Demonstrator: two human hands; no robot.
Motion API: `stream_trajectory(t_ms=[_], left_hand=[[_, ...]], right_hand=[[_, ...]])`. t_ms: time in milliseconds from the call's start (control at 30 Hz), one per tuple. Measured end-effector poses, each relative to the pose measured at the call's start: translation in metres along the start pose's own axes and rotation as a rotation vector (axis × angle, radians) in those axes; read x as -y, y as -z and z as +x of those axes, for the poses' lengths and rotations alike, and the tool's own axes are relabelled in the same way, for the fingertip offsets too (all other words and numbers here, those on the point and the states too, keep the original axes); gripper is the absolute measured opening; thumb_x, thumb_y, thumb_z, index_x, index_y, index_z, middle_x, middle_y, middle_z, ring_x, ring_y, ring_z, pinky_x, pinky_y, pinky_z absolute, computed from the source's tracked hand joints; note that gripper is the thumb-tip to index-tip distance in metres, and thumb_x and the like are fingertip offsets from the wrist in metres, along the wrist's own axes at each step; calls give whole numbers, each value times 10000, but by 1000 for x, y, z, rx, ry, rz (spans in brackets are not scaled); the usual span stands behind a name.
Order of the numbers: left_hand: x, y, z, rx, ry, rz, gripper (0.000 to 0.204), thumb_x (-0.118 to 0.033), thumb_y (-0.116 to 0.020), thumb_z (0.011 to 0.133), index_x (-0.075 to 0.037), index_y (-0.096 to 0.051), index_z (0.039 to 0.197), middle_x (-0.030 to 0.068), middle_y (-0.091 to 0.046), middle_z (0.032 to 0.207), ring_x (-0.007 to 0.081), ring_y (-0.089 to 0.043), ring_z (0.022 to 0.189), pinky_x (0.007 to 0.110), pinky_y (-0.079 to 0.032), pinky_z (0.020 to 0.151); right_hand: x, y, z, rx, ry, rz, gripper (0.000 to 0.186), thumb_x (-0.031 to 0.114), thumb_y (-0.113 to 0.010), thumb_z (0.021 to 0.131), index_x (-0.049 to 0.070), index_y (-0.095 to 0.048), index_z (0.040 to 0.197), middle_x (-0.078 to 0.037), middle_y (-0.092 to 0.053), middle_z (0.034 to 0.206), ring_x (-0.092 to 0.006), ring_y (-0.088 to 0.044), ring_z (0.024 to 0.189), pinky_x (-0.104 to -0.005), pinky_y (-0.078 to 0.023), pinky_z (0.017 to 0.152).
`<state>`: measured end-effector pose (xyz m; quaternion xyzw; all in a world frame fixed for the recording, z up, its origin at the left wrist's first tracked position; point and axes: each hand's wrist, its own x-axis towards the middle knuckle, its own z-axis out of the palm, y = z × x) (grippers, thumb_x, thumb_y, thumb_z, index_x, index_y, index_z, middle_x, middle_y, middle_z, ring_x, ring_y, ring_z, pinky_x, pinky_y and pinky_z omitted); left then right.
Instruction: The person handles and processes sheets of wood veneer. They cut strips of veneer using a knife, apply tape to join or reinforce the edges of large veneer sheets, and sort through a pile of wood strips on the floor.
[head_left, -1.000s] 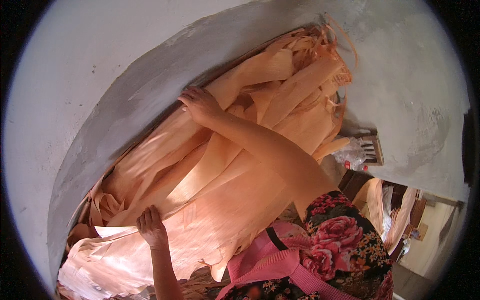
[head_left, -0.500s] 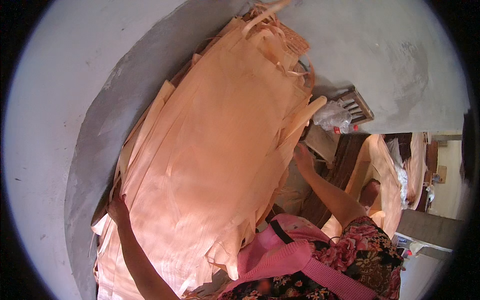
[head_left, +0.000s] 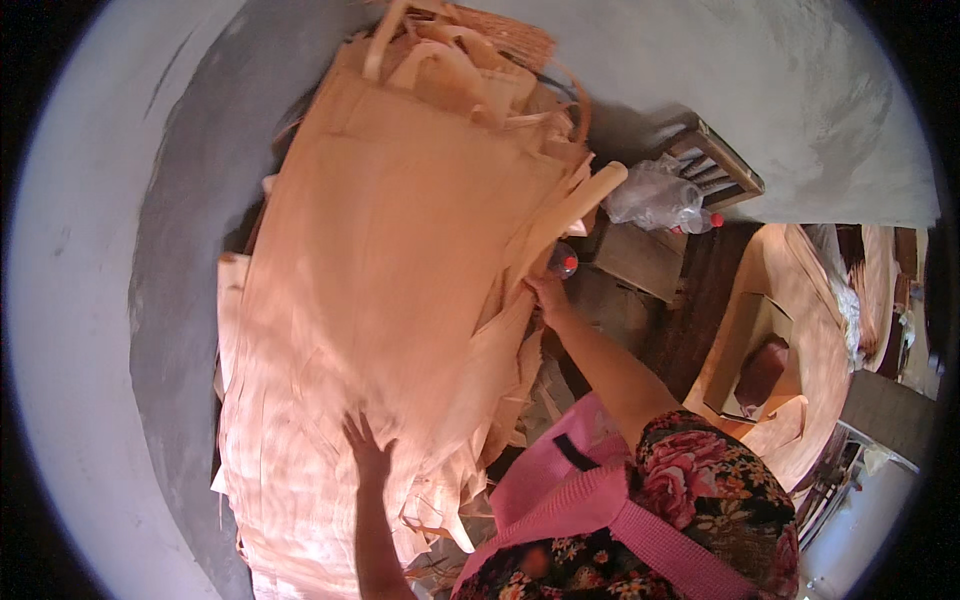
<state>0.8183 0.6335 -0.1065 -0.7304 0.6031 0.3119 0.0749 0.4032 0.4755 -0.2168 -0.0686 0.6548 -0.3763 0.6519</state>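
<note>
A tall stack of thin, tan wood veneer sheets [head_left: 400, 230] fills the middle of the view, with ragged edges and curled strips at its far end. On the top sheet's near half lies my left hand [head_left: 370, 455], open, its fingers spread over the wood. My right hand [head_left: 545, 298] is at the stack's right edge, its fingers closed on the rim of a veneer sheet. Just beyond it, a rolled veneer strip [head_left: 580, 210] sticks out to the right. Torn, split pieces hang along the right side near my body.
Grey-and-white wall [head_left: 180, 250] runs along the left. At the right stand a wooden chair [head_left: 715, 165], clear plastic bottles with red caps [head_left: 690, 205] in a bag, and a cardboard box [head_left: 725, 380] holding a reddish-brown block, on more veneer.
My left hand has left the stack's left edge and now lies flat on the top sheet. My right hand has come nearer, along the right edge. The view has shifted too.
</note>
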Motion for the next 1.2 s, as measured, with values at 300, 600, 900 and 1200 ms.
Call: stream_trajectory(t_ms=[300, 600, 900, 1200], left_hand=[[-261, -57, 80, -281, -176, -269, 825, -225, -726, 646, 12, -282, 1300, 209, -306, 1327, 358, -302, 1217, 408, -272, 981], [-246, -36, 144, -276, 76, -595, 236, -139, -646, 736, -2, -608, 925, 91, -645, 867, 160, -593, 728, 290, -472, 636], [-221, 23, 150, -10, 265, -1166, 373, 10, -602, 728, 11, -501, 1087, 49, -554, 1025, 155, -536, 942, 263, -426, 835], [-198, 11, 143, -6, 222, -829, 488, -77, -616, 751, -17, -434, 1200, 81, -540, 1090, 194, -510, 991, 301, -382, 887]], right_hand=[[23, -43, -6, 143, 330, -15, 456, 196, -652, 761, 51, -450, 1144, -55, -568, 930, -176, -558, 826, -324, -458, 730], [86, -39, -8, 750, 287, -577, 723, 235, -713, 657, 14, -375, 1257, -181, -531, 1114, -266, -523, 1009, -364, -416, 853], [70, 41, 51, 539, -14, -297, 525, 197, -611, 779, 31, -418, 1239, -150, -492, 1175, -235, -530, 984, -346, -456, 783], [6, 42, 50, 411, -433, -234, 450, 251, -639, 769, 74, -511, 1162, -136, -547, 1093, -233, -570, 867, -372, -488, 767]])
